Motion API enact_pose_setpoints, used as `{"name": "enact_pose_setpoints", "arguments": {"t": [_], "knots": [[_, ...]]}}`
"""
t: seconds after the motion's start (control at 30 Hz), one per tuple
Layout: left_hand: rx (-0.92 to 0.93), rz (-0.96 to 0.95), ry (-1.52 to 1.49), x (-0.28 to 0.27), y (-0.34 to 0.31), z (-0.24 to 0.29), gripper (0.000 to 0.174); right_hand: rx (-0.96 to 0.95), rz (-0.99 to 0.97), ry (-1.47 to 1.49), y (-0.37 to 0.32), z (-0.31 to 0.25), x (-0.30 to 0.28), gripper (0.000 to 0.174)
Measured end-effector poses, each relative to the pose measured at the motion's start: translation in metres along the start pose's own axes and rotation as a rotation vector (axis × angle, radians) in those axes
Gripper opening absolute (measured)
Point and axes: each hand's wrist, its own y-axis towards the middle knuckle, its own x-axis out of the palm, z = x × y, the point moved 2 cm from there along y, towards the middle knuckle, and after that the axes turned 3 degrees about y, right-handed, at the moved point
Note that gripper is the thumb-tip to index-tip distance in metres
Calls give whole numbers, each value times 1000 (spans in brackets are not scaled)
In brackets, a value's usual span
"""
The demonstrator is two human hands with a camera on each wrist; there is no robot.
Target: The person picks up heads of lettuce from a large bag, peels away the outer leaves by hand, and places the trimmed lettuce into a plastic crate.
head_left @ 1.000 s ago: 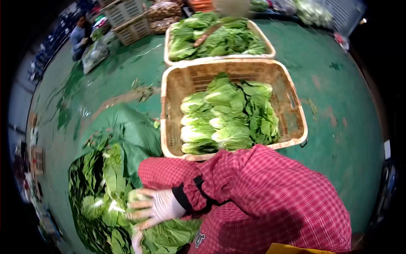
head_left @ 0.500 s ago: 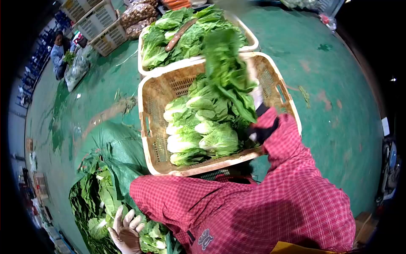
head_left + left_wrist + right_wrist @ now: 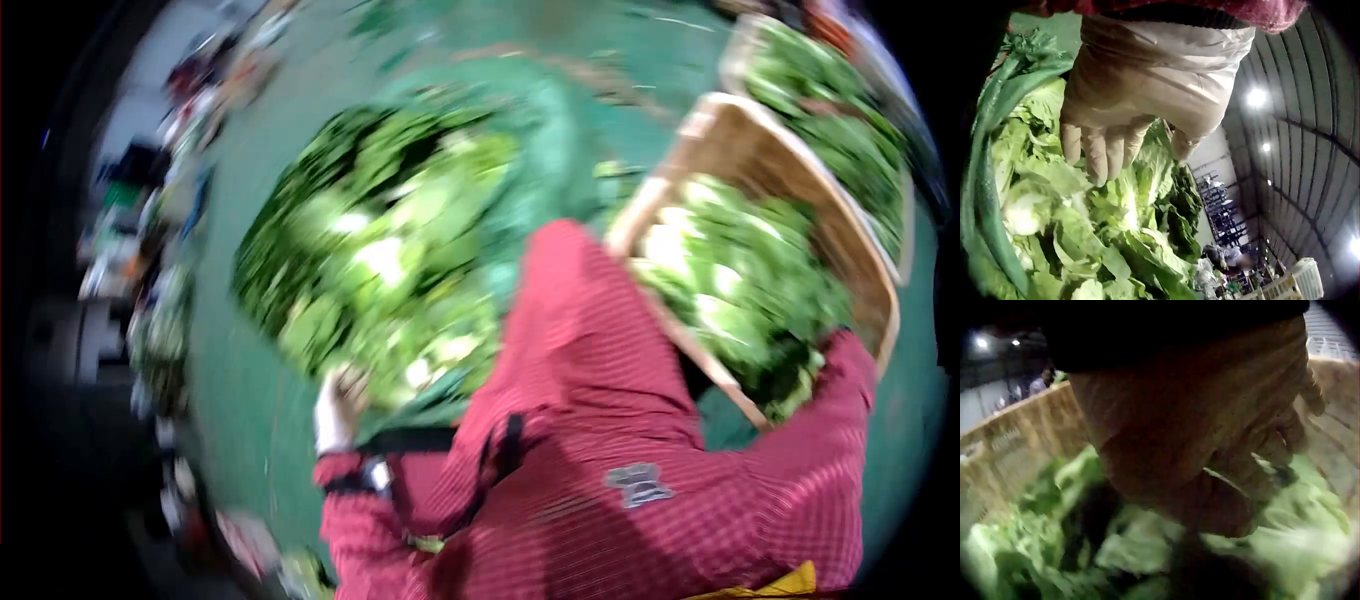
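Greens pile at 10 o'clock from body, on green sheet.
Left hand, gloved, above pile: fingers nearly straight, close together, holding nothing, tips just beside leaves.
Step, by my judgement: reaching for one head.
Next move asks for grip round firm pale stem; thin crinkled leaves would tear.
Right hand at 2 o'clock, low inside woven basket; view blurred, cannot tell grip.
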Motion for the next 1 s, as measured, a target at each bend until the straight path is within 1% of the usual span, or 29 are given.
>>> {"name": "enact_pose_setpoints", "arguments": {"t": [0.03, 0.07, 0.1, 0.13, 0.17, 0.2, 0.23, 0.27, 0.3, 0.33, 0.37, 0.4, 0.43, 0.47, 0.5, 0.53, 0.57, 0.6, 0.63, 0.67, 0.7, 0.73, 0.77, 0.83, 0.87, 0.9, 0.97, 1.0], "knots": [[8, 14, -85, -13, 5, -11, 52, -68, 14, 12, 25, -7, -14, 56], [12, 66, -144, -21, 10, -20, 48, -143, 45, 50, 44, -26, -32, 54], [32, 86, -150, -23, 10, -25, 43, -234, 87, 124, 55, -56, -51, 51], [27, 145, -154, -29, 17, -33, 38, -340, 144, 229, 57, -91, -73, 49], [53, 161, -160, -34, 24, -43, 33, -459, 207, 340, 44, -137, -102, 47], [59, 175, -76, -21, 25, -40, 30, -585, 304, 504, 28, -191, -142, 45], [61, 185, -2, -23, 30, -48, 27, -760, 305, 682, -57, -289, -202, 45], [152, 299, 39, -29, 40, -68, 19, -908, 279, 725, -114, -359, -240, 47], [293, 199, 71, -48, 70, -103, 15, -1056, 192, 830, -154, -418, -256, 50], [283, 326, 360, -70, 94, -142, 13, -1209, 105, 847, -200, -474, -269, 51], [262, 452, 651, -85, 104, -167, 13, -1463, 134, 796, -229, -525, -264, 51], [243, 520, 807, -74, 78, -148, 21, -1600, 102, 716, -259, -570, -255, 51], [161, 479, 631, -47, 41, -106, 32, -1820, 130, 630, -278, -622, -230, 50], [166, 494, 707, -44, 35, -105, 34, -1947, 13, 643, -294, -668, -193, 51], [167, 508, 786, -45, 31, -109, 37, -1811, -156, 375, -331, -703, -182, 49], [123, 479, 841, -44, 31, -117, 46, -1881, -26, 288, -349, -739, -138, 38], [99, 441, 988, -38, 27, -116, 52, -1872, -26, -55, -377, -758, -132, 29], [76, 411, 1060, -32, 22, -113, 53, -1900, 78, -158, -379, -787, -77, 29], [54, 374, 1133, -24, 17, -110, 55, -1931, 171, -245, -379, -799, -42, 36], [56, 347, 1202, -18, 13, -102, 60, -1972, 309, -243, -370, -810, -6, 44], [60, 315, 1272, -11, 11, -97, 66, -1976, 327, -309, -366, -814, 4, 52], [94, 282, 1450, -5, 10, -98, 59, -1981, 344, -375, -362, -818, 12, 60], [111, 224, 1546, 0, 11, -100, 48, -1986, 361, -439, -358, -823, 20, 68], [296, 254, 1720, -4, 31, -127, 40, -2014, 433, -399, -353, -828, 27, 66], [449, 274, 1700, -8, 36, -132, 36, -2001, 362, -454, -353, -831, 19, 64], [526, 265, 1732, -15, 43, -137, 41, -1985, 291, -506, -353, -833, 10, 62], [469, 14, 1645, -27, 33, -101, 55, -1956, 119, -550, -361, -835, -29, 57], [493, 19, 1634, -35, 36, -97, 60, -1945, 42, -458, -360, -838, -44, 62]]}}
